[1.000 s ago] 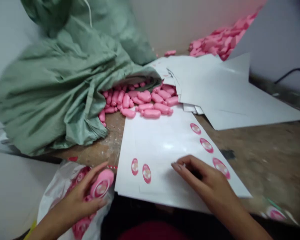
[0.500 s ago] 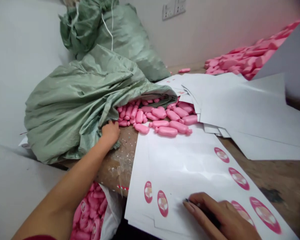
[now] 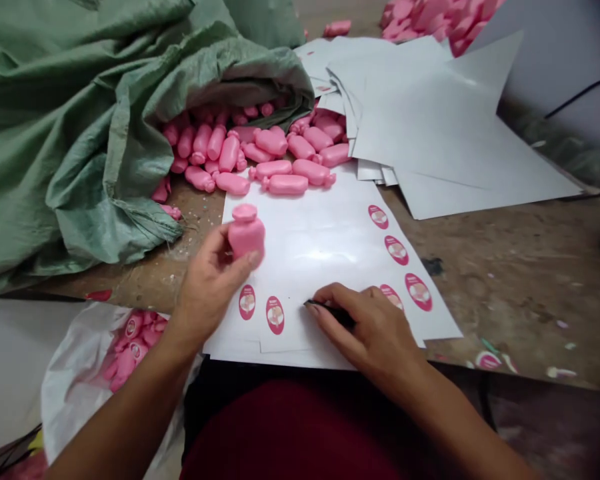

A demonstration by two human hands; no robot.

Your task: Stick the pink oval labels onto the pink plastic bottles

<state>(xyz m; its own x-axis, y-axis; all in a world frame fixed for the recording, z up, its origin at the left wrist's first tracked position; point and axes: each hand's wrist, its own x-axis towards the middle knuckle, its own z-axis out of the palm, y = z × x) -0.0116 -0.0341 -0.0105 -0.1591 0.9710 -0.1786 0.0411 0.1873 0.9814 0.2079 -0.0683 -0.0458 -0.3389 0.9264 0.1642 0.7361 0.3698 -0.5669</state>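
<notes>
My left hand [image 3: 207, 287] holds a small pink plastic bottle [image 3: 246, 232] upright over the left part of a white sticker sheet [image 3: 325, 247]. Two oval pink stickers [image 3: 261, 309] sit on the sheet just below the bottle, and several more run along its right edge [image 3: 399, 251]. My right hand [image 3: 375, 327] rests on the sheet's near edge, pinching a thin dark tool [image 3: 330, 309] whose tip points toward the two stickers. A pile of unlabelled pink bottles [image 3: 260, 150] spills from a green woven sack [image 3: 75, 133] beyond the sheet.
Loose white backing sheets [image 3: 430, 127] lie at the back right, with more pink bottles [image 3: 430, 17] behind them. A white plastic bag [image 3: 80, 373] of labelled bottles [image 3: 130, 347] hangs below the table's left front edge. Bare worn wooden tabletop [image 3: 520, 267] spreads to the right.
My left hand went from the white bag to the sack's mouth, then came back to the sheet holding an unlabelled pink bottle. My right hand stayed on the sheet with the dark tool.
</notes>
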